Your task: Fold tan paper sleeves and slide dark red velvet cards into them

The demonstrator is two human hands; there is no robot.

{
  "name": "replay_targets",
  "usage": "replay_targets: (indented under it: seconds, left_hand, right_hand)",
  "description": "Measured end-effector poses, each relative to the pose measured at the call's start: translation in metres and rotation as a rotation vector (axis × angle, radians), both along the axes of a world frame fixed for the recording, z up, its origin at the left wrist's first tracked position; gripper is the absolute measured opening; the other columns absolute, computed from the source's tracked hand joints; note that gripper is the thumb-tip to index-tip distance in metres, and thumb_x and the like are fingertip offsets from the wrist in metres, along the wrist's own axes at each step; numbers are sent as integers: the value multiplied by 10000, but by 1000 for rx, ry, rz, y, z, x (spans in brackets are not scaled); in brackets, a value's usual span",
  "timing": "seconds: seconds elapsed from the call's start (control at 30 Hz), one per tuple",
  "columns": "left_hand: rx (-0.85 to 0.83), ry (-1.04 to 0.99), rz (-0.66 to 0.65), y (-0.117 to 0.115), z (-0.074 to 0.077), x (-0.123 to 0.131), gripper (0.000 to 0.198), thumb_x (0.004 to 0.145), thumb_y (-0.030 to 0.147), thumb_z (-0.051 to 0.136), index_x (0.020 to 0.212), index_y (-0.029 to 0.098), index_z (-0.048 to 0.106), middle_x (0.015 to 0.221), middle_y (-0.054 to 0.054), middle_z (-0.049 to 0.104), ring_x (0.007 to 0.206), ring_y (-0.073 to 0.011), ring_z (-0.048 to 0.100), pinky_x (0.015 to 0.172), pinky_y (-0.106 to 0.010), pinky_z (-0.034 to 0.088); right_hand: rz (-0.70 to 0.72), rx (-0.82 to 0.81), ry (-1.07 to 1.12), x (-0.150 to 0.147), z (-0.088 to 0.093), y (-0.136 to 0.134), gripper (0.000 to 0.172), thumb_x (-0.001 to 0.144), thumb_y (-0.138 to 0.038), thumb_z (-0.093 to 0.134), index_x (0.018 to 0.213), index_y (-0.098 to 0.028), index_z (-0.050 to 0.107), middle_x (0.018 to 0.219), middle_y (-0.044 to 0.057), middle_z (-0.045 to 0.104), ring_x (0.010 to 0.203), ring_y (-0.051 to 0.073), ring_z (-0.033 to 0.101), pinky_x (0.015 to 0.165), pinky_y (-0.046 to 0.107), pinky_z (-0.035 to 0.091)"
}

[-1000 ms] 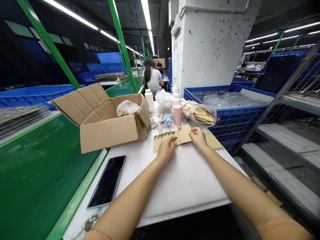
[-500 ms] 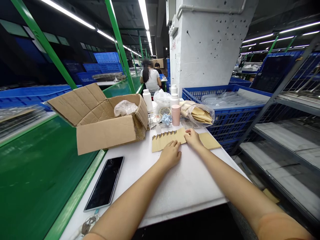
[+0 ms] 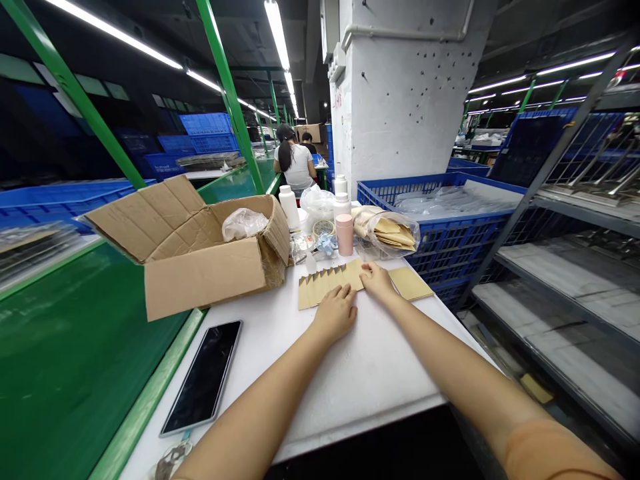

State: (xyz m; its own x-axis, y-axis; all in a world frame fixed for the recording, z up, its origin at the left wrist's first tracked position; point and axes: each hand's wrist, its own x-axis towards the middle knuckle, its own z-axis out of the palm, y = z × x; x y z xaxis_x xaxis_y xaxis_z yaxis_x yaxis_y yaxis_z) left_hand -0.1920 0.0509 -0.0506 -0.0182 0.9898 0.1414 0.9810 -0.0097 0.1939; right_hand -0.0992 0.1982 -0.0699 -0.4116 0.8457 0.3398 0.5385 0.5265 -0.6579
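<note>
A row of overlapping brown kraft paper envelopes point(image 3: 313, 291) lies fanned out on the white table, their notched top edges stepped. My left hand point(image 3: 336, 311) rests on the lower part of the row, palm down with fingers stretched out. At the row's right end, my right hand point(image 3: 376, 280) has thumb and fingers pinched on the edge of an envelope. Partly behind that hand lies a flat stack of kraft paper point(image 3: 413, 283). A clear plastic bag of similar kraft envelopes point(image 3: 393, 233) sits beyond it.
A pink bottle point(image 3: 344, 235) and white bottles point(image 3: 289, 208) stand at the back, beside a tape roll point(image 3: 324, 229). An open cardboard box point(image 3: 205, 273) is at left, a phone point(image 3: 203, 377) nearer. Blue crates point(image 3: 435, 233) and a metal rack point(image 3: 560, 267) flank the right. A person point(image 3: 295, 163) sits ahead.
The whole view has shifted slightly, so things appear a little further left and lower. Both hands keep nearly the same places on the envelopes.
</note>
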Motion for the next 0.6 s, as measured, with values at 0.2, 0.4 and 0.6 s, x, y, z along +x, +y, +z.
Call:
replay_targets:
  seconds: [0.2,0.4,0.6]
  left_hand:
    - [3,24,-7,0,-1,-2,457,862,255,400,1305,151,433,1401,-124,392,1272,-301,351,1041,-440,297]
    - [1,8,-6,0,-2,-3,467,862,260,394,1315,150,422,1401,-120,395,1271,-304,350,1042,-443,293]
    - [30,-25,-2,-1,-1,-2,484,840,234,429,1316,144,418,1419,-131,362,1294,-326,312,1057,-468,270]
  right_hand:
    - [-53,88,-156,40,28,9,80,729,-206,552,804,-184,568,975,123,595,954,255,562,833,359,409]
    - [-105,-16,-366,75,26,32,333,470,-313,771,523,-211,459,604,52,595,634,227,610,557,298,432]
    - [-62,-31,-420,75,20,40,290,564,-274,696,449,-229,433,466,4,532,484,180,563,468,272,388]
